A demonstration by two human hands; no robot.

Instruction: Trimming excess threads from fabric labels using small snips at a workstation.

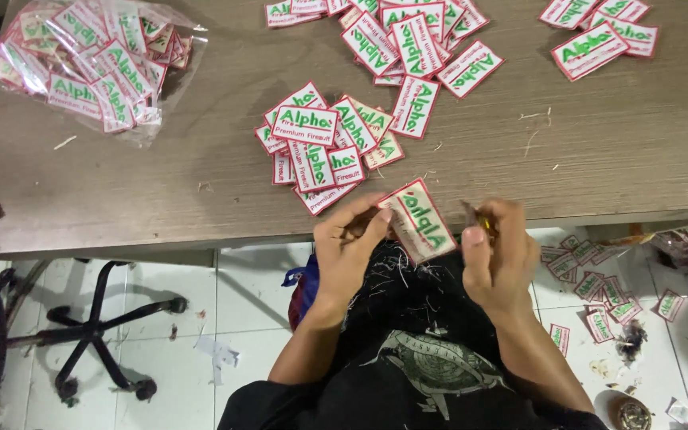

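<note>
The left hand point(349, 248) pinched a white embroidered patch point(419, 220) with a red border and green lettering at the edge of the wooden table point(161, 183), fingers closed on its left side. The right hand point(497, 253) was curled shut around a small yellowish tool point(481, 223), apparently thread snips, just beside the patch. A heap of like patches point(328, 147) lay near on the table, more sat in a clear bag point(97, 64), and others were scattered on the tiled floor point(599, 295), so much seemed left.
</note>
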